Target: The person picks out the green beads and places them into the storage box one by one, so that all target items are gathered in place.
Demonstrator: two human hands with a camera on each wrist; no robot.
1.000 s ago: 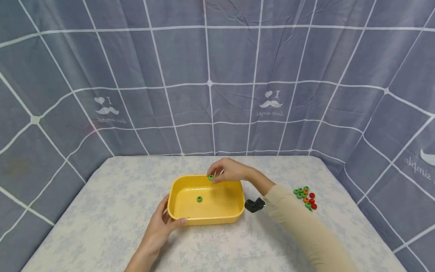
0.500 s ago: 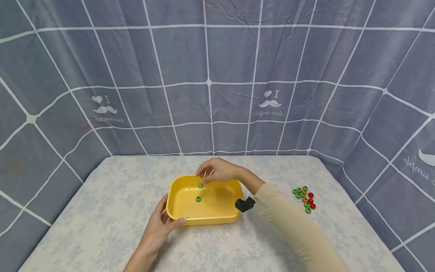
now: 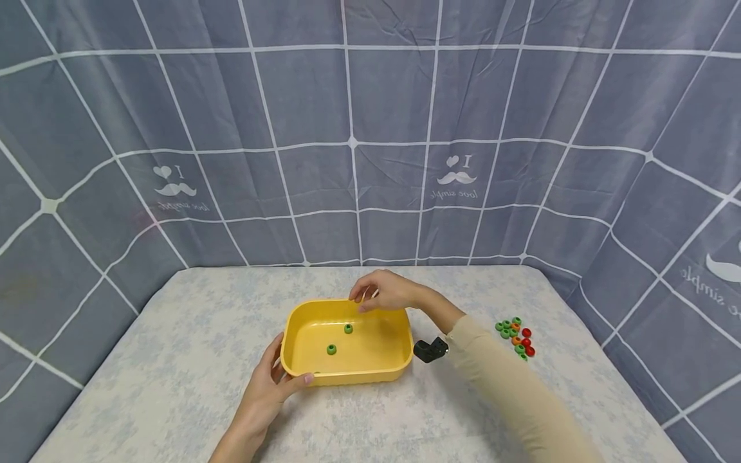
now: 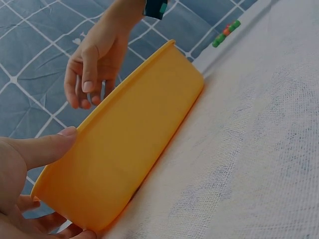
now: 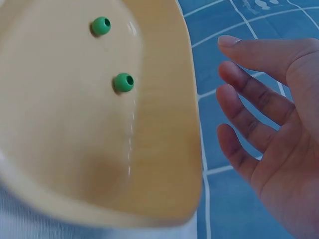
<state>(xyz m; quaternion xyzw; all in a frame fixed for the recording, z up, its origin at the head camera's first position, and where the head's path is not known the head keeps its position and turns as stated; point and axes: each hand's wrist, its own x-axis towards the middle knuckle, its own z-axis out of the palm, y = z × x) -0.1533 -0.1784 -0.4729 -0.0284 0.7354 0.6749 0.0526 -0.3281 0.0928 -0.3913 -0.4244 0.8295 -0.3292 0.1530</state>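
left hand [image 3: 272, 389] grips yellow tray [image 3: 301, 370] corner | right hand [image 3: 384, 292] empty, fingers loose over far rim | risk: nudged tray scatters green beads [image 3: 339, 339]

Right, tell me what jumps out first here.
A yellow tub sits mid-table with two green beads inside. The left hand grips its near-left corner; the right hand hovers empty over its far rim. A small bead pile lies to the right.
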